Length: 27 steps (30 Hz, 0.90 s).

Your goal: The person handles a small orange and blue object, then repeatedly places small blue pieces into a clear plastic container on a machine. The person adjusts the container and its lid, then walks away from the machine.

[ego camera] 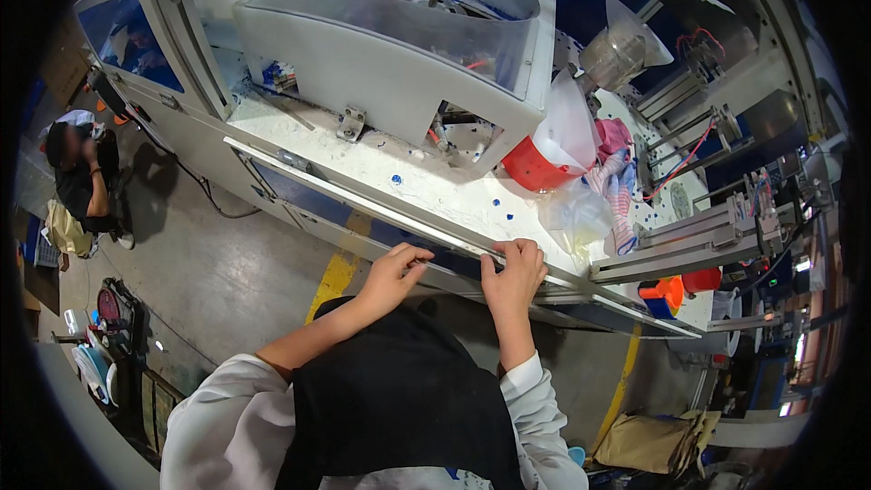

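Both of my hands are at the front edge of a white machine bed. My left hand [397, 280] hovers just in front of the bed's long rail [354, 200], fingers bent, with nothing visible in it. My right hand [512, 275] rests its fingertips on that rail; whether it grips the rail I cannot tell. Behind the rail, small blue scraps [396, 180] lie on the white bed [435, 184]. A white machine cover [381, 68] with a clear curved panel stands farther back.
A red bucket [537, 165] with plastic sheeting, a plastic bag [577, 212], a striped cloth [620, 201] and an orange container [670, 294] are on the right. Metal slide rails [687, 241] cross there. A person [85, 173] is at the far left. A yellow line [333, 279] marks the floor.
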Each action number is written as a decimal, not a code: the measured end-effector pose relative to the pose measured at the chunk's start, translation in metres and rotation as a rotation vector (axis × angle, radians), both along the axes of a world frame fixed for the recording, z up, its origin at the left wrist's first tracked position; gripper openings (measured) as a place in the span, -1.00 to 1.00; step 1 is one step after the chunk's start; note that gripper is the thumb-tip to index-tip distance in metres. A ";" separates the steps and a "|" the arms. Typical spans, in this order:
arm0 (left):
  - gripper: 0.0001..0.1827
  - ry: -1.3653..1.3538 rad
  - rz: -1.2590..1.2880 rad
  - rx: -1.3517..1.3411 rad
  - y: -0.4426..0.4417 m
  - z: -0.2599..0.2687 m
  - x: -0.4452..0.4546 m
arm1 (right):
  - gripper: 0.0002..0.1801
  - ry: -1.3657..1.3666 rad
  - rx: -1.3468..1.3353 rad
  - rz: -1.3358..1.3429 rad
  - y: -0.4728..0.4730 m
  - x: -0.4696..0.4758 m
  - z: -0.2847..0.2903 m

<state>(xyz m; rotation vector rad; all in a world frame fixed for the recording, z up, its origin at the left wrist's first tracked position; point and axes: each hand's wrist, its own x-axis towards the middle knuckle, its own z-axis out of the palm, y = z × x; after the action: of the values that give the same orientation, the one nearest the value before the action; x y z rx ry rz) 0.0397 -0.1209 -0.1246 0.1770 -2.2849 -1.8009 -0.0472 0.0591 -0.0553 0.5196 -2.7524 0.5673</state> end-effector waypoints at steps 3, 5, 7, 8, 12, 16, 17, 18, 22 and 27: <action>-0.79 -0.002 -0.005 0.008 -0.002 -0.005 0.001 | -0.79 -0.024 -0.101 0.056 0.000 -0.003 -0.006; -0.79 0.002 -0.016 0.015 -0.002 -0.003 0.000 | -0.82 0.040 -0.139 0.122 -0.001 -0.005 -0.012; -0.79 -0.008 -0.023 0.019 -0.003 0.001 -0.001 | -0.84 0.084 -0.158 0.225 0.003 -0.005 -0.017; -0.80 -0.017 -0.027 0.019 -0.003 0.003 -0.001 | -0.85 0.123 -0.125 0.271 0.005 -0.003 -0.020; -0.79 -0.037 -0.039 0.006 -0.005 0.002 -0.004 | -0.87 0.268 -0.012 0.449 0.008 0.001 -0.024; -0.68 0.069 0.018 -0.086 0.000 0.008 -0.004 | -0.87 0.233 -0.003 0.643 0.006 0.019 -0.029; -0.64 0.147 0.036 -0.160 -0.001 0.007 -0.006 | -0.87 0.207 -0.014 0.688 0.006 0.030 -0.029; -0.61 0.223 0.057 -0.232 -0.001 0.007 -0.007 | -0.86 0.191 -0.053 0.697 0.004 0.040 -0.032; -0.57 0.265 -0.095 -0.207 -0.011 0.020 -0.007 | -0.88 -0.088 -0.317 0.582 0.009 0.043 -0.018; -0.65 0.060 -0.479 0.191 -0.012 0.067 -0.014 | -0.90 -0.565 -0.516 0.360 0.015 0.034 0.015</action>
<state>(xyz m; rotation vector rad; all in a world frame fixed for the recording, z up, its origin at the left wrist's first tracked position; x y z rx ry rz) 0.0257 -0.1327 -0.0581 -0.4244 -2.2436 -2.2108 -0.0130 0.0743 -0.0400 0.8237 -2.8230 1.6784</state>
